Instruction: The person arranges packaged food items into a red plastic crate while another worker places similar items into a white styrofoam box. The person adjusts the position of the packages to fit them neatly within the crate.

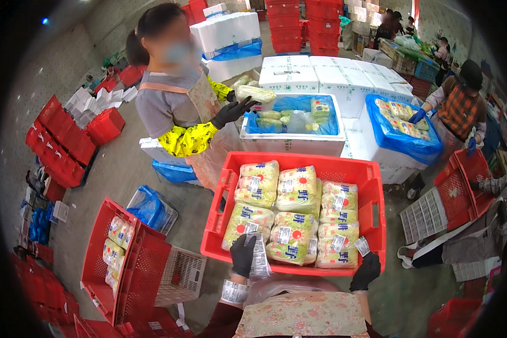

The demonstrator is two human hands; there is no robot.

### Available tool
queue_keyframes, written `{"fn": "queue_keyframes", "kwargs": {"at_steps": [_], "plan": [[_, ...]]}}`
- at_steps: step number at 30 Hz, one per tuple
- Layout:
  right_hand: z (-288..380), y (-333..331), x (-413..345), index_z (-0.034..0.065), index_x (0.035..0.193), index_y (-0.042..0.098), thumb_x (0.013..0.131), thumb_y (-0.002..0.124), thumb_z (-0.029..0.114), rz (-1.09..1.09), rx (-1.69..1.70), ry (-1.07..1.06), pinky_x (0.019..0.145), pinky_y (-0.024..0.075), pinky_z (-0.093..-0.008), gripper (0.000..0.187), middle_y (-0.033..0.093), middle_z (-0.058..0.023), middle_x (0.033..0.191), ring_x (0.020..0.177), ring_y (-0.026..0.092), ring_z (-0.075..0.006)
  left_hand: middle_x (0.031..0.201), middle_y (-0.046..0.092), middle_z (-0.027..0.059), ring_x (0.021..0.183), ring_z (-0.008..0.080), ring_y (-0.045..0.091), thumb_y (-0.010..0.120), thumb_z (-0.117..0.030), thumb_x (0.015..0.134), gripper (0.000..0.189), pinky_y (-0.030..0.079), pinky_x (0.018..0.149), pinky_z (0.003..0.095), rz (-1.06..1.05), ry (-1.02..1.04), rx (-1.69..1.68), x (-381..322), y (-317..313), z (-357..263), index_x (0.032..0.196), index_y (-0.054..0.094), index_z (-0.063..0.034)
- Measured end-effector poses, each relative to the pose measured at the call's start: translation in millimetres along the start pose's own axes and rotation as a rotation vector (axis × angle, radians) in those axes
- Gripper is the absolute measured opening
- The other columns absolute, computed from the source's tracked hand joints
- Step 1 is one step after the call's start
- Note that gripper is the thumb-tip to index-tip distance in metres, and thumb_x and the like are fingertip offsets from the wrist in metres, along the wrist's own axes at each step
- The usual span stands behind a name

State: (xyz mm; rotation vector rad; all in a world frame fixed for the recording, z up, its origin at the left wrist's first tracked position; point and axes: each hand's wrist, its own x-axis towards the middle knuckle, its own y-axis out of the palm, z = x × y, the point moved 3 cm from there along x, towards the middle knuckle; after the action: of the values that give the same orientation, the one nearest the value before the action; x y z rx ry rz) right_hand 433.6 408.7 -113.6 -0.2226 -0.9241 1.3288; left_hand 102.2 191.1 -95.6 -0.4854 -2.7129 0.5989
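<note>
A red plastic crate (300, 159) stands in front of me, holding several plastic-wrapped cabbage packs (293, 234) with printed film and white labels. At its near left edge, my left hand (242, 255), in a black glove, grips a sheaf of printed label sheets (260, 257) that hangs over the rim. More labels are wrapped around my left wrist. My right hand (366, 270), also black-gloved, is at the near right corner with a single white label (362, 246) at its fingertips, just right of the nearest packs.
Across the crate, a co-worker in yellow sleeves holds a wrapped cabbage (255, 94) beside a foam box (291, 141) lined with blue plastic. Another person at right touches packs in a blue-lined box (395, 156). Red crates (122, 270) and a white crate (181, 274) stand at left.
</note>
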Motion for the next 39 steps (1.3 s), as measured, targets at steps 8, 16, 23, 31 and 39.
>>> {"fn": "queue_keyframes", "kwargs": {"at_steps": [8, 16, 23, 31, 39], "plan": [[-6.8, 3.6, -2.0, 0.0031, 0.074, 0.054, 0.086, 0.051, 0.011, -0.002, 0.030, 0.060, 0.059, 0.0377, -0.0404, 0.015, 0.055, -0.0138, 0.069, 0.066, 0.052, -0.0312, 0.082, 0.065, 0.0202, 0.075, 0.0300, 0.063, 0.068, -0.019, 0.077, 0.028, 0.048, 0.067, 0.0340, -0.029, -0.015, 0.034, -0.3, 0.2, -0.4, 0.091, 0.064, 0.0052], [-9.9, 2.7, -3.2, 0.0034, 0.077, 0.057, 0.086, 0.050, 0.012, 0.006, -0.001, 0.012, 0.061, 0.0392, -0.0393, 0.014, 0.056, -0.0125, 0.071, 0.067, 0.053, -0.0297, 0.093, 0.065, 0.0201, 0.085, 0.0228, 0.062, 0.071, -0.015, 0.076, 0.035, 0.047, 0.076, 0.0308, 0.053, -0.150, 0.013, -0.3, 0.7, 2.4, 0.098, 0.060, 0.0106], [-10.9, 3.4, -4.2, 0.0045, 0.075, 0.056, 0.087, 0.050, 0.012, -0.009, 0.000, -0.031, 0.060, 0.0381, -0.0398, 0.016, 0.056, -0.0120, 0.071, 0.066, 0.052, -0.0294, 0.091, 0.065, 0.0177, 0.082, 0.0197, 0.061, 0.069, -0.013, 0.077, 0.030, 0.047, 0.073, 0.0297, 0.085, -0.139, -0.034, 2.0, 3.4, 8.0, 0.095, 0.061, 0.0097], [-1.4, 0.8, -0.6, 0.0050, 0.071, 0.054, 0.084, 0.051, 0.010, -0.023, 0.054, -0.048, 0.057, 0.0371, -0.0389, 0.014, 0.055, -0.0113, 0.068, 0.063, 0.051, -0.0292, 0.089, 0.066, 0.0184, 0.080, 0.0207, 0.062, 0.069, -0.015, 0.078, 0.031, 0.047, 0.073, 0.0301, 0.096, -0.099, 0.043, 1.9, 2.6, 4.5, 0.094, 0.061, 0.0101], [-4.6, 1.1, -1.3, 0.0038, 0.063, 0.049, 0.081, 0.055, 0.009, -0.092, 0.064, -0.080, 0.053, 0.0356, -0.0417, 0.020, 0.050, -0.0151, 0.062, 0.060, 0.050, -0.0316, 0.087, 0.066, 0.0203, 0.081, 0.0246, 0.062, 0.065, -0.018, 0.082, 0.031, 0.046, 0.075, 0.0335, 0.120, -0.070, 0.088, 4.8, 3.7, 15.8, 0.096, 0.061, 0.0098]]}}
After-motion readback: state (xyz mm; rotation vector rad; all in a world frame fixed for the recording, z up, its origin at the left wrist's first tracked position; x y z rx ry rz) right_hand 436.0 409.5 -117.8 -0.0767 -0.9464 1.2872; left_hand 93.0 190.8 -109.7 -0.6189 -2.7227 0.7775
